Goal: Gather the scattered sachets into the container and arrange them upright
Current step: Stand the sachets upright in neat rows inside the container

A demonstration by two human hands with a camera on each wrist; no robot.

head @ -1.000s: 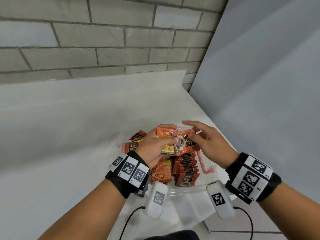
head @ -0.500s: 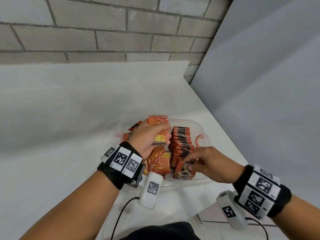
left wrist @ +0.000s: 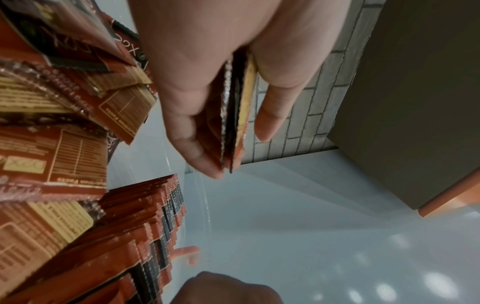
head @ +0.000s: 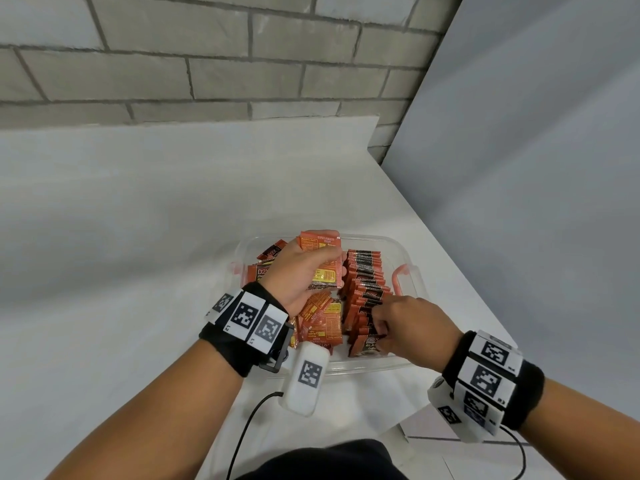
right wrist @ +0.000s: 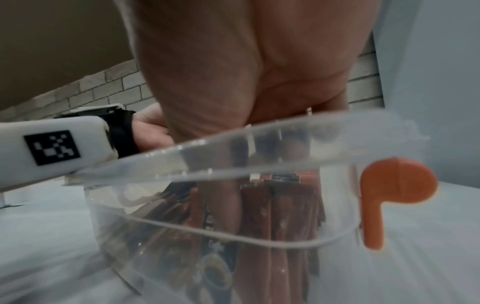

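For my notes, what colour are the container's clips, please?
Orange clips, clearest in the right wrist view.

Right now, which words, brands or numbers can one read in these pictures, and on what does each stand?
"D2X": loose sachet, lying flat.
"D2X": front sachet of the upright row.
"Nutrition Facts": sachets held in the left hand; finer print is blurred.
"L1", "L2": left wristband.
Square codes on the wrists: no words.

Bare forearms, each wearing a black wristband (head: 227,344) ringed with white square-code tags; white coded camera pods (head: 304,377) hang beneath, trailing black cables (head: 242,441).
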